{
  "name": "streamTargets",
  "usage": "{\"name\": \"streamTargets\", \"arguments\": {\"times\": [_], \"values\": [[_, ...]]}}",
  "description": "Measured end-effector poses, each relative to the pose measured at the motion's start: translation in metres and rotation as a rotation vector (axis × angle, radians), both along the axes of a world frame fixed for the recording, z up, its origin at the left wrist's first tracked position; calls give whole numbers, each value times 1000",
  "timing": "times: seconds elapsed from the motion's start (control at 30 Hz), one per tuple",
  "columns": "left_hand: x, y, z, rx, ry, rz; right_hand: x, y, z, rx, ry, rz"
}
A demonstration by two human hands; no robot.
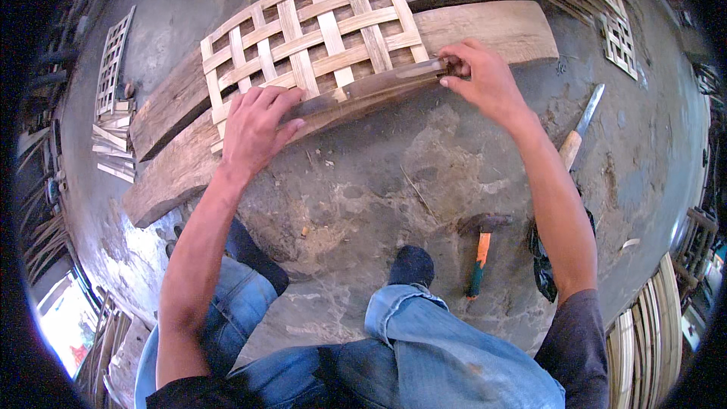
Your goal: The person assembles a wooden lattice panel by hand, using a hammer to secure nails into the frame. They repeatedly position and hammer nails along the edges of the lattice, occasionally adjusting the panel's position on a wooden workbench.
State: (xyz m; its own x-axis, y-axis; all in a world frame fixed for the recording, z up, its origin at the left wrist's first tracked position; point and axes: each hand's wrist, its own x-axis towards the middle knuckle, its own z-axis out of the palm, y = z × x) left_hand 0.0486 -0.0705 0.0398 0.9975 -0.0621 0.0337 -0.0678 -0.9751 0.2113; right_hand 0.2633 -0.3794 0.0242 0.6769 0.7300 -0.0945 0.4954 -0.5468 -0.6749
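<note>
Blue denim trousers [454,344] sit before the pale woven wood-strip panel [329,29]. Left hand [259,123] and right hand [485,79] grip a dark narrow bar [375,85] along the panel's near edge. Interlacing appears complete; edge status unclear.

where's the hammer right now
In the head view, the hammer lies right of centre in the lower half, on the floor between the person's dark-socked right foot and the black plastic by the right forearm.

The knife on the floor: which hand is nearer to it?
Right. The right hand, at the right end of the bar, is left of the knife; the left hand, at the bar's left end, is much farther left.
</note>
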Motion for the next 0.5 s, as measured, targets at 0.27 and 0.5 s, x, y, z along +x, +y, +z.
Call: {"name": "streamTargets", "arguments": {"times": [0.27, 0.5], "values": [[10, -2, -3, 114, 11, -65, 21, 7, 1, -92, -54, 112], [14, 7, 12, 151, -74, -124, 34, 15, 6, -94, 22, 163]]}}
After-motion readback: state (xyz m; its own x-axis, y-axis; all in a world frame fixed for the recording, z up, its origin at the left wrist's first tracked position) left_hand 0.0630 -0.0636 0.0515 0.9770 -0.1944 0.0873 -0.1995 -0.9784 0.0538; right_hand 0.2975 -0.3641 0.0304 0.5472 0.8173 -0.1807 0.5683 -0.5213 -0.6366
